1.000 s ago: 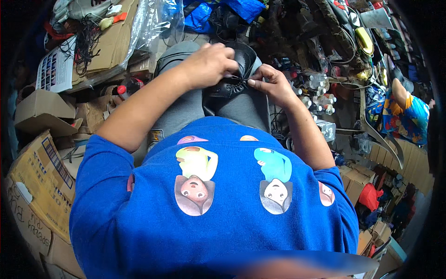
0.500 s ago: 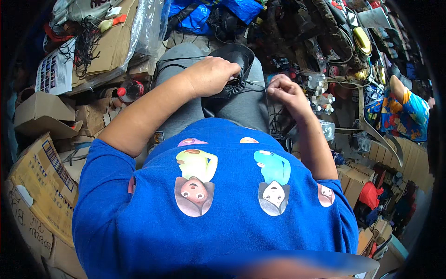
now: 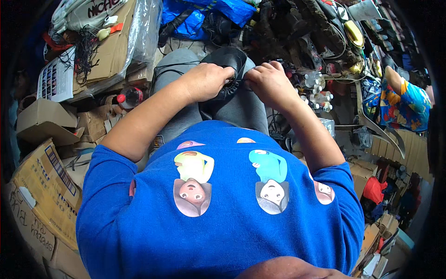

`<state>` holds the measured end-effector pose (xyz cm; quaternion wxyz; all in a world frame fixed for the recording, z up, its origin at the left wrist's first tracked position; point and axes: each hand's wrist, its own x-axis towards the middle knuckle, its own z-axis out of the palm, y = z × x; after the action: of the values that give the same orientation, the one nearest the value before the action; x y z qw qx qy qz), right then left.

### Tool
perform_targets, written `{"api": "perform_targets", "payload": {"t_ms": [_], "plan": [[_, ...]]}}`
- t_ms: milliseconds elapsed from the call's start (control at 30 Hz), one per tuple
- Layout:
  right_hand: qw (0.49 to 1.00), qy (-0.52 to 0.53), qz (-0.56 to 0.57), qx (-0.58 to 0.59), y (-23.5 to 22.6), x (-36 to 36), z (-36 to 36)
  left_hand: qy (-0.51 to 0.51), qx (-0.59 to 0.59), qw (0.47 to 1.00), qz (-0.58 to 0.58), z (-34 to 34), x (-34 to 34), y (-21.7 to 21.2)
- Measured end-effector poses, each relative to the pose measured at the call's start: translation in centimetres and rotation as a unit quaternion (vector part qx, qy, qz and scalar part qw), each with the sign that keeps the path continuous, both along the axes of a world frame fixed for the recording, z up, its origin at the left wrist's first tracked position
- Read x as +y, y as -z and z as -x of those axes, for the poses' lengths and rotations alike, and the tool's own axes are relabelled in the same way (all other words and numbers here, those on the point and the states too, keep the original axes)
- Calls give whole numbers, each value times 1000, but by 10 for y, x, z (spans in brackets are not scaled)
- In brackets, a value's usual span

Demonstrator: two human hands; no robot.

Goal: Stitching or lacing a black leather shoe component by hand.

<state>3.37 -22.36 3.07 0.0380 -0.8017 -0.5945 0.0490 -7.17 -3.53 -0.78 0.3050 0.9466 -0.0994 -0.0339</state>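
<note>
A black shoe (image 3: 231, 56), glossy and with a ridged, stitched-looking edge, rests on my grey-trousered lap, between the thighs. My left hand (image 3: 209, 81) is closed on its near left side, thumb and fingers pinching the edge. At the shoe's right side my right hand (image 3: 269, 84) is closed, fingertips bent down against the ridged edge. What lies between those fingertips is hidden. A thin black cord (image 3: 174, 69) crosses my left thigh toward the shoe.
Cardboard boxes (image 3: 46, 122) and a cola bottle (image 3: 130, 97) are at the left. Blue plastic sheeting (image 3: 193, 21) lies beyond my knees. Clear bottles (image 3: 320, 97) stand at the right, near a curved blade-like strip (image 3: 378, 132). Farther right is a person's flowered garment (image 3: 409, 104).
My right hand has moved left and slightly up, from apart at the right, with a dark cord stretched to it, to the shoe's edge. My left hand has shifted slightly left.
</note>
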Motion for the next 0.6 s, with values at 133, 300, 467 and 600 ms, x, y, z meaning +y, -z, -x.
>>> {"api": "perform_targets", "payload": {"t_ms": [133,300,467,600], "plan": [[999,-33,24,-20,5,9,0,28,-38,999,2,-1,4,5],[998,-56,6,29,12,0,-10,47,-62,997,-29,15,27,8],[995,-2,-41,90,28,-32,-17,-49,-64,994,-68,80,85,-9],[995,10,-11,99,25,-42,-26,-133,-29,991,-12,108,107,-30]]}}
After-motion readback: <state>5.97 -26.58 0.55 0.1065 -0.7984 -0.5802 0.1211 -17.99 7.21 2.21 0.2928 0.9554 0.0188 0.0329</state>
